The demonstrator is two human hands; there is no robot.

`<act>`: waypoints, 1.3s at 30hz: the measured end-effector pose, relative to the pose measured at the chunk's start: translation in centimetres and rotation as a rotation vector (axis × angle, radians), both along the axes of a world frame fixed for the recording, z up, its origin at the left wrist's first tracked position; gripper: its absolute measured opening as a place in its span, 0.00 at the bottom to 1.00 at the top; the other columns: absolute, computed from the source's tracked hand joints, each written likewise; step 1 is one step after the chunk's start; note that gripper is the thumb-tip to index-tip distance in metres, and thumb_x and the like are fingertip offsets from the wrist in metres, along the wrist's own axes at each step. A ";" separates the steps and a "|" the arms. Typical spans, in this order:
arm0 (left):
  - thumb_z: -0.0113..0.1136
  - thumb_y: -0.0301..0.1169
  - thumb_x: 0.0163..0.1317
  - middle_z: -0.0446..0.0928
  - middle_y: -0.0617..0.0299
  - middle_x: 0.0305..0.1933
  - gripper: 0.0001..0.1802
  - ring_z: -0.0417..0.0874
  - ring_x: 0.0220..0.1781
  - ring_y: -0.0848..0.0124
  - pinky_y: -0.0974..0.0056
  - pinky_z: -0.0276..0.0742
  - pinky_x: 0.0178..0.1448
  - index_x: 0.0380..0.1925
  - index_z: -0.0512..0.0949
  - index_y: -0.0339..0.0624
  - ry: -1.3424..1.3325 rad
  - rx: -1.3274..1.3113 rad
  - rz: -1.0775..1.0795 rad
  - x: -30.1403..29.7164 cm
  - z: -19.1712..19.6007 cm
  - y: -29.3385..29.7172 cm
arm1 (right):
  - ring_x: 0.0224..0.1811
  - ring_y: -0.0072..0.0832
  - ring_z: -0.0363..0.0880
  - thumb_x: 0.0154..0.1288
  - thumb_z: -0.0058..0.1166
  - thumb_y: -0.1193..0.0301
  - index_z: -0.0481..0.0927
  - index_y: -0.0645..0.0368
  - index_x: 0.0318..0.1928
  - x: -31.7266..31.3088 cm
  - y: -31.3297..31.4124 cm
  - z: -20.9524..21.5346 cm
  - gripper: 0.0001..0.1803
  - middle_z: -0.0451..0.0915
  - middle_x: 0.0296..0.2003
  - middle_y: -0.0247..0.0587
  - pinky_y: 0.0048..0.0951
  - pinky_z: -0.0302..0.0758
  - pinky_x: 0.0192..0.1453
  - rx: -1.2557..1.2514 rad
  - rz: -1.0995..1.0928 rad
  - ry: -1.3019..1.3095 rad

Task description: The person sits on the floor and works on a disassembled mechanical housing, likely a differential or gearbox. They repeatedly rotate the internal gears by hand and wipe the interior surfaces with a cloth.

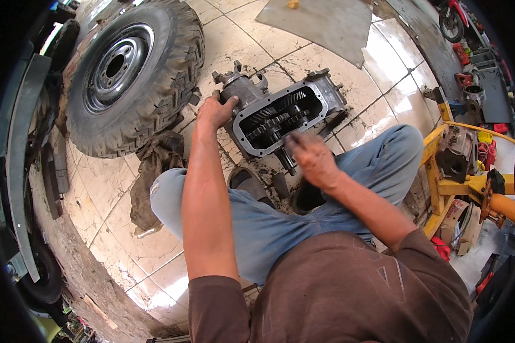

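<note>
A grey metal gearbox [248, 143] lies on the floor between my legs, its open side up, with toothed gears [274, 122] showing inside. My left hand [216, 110] grips the round end of the housing at its left, thumb on top and the other fingers partly hidden behind. A splined shaft [285, 161] sticks out of the near side toward me. My right hand [312, 160] is at the near rim of the opening, beside the shaft. Motion smears its curled fingers, so I cannot see whether they hold anything.
A big off-road tyre on a black rim [174, 86] lies to the left, near a dark rag [154, 177]. A flat grey sheet [323, 26] is on the tiles ahead. At right stands a yellow metal frame [435, 148] beside a metal housing [456, 151]. My sandalled feet flank the shaft.
</note>
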State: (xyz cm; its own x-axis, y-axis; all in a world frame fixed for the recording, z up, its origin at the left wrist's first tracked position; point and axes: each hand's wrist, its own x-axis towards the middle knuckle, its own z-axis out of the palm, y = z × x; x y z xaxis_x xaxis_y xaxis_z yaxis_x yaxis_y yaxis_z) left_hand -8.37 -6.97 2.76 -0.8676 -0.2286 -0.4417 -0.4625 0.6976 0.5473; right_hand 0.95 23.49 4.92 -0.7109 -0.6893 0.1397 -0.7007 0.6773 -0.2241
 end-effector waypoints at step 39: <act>0.62 0.57 0.63 0.72 0.34 0.70 0.49 0.74 0.73 0.47 0.54 0.68 0.75 0.73 0.65 0.29 -0.041 0.069 0.002 -0.4 1.4 0.1 | 0.54 0.48 0.79 0.61 0.49 0.78 0.82 0.63 0.50 -14.9 5.8 -2.9 0.17 0.78 0.48 0.53 0.47 0.76 0.60 0.244 -0.099 0.139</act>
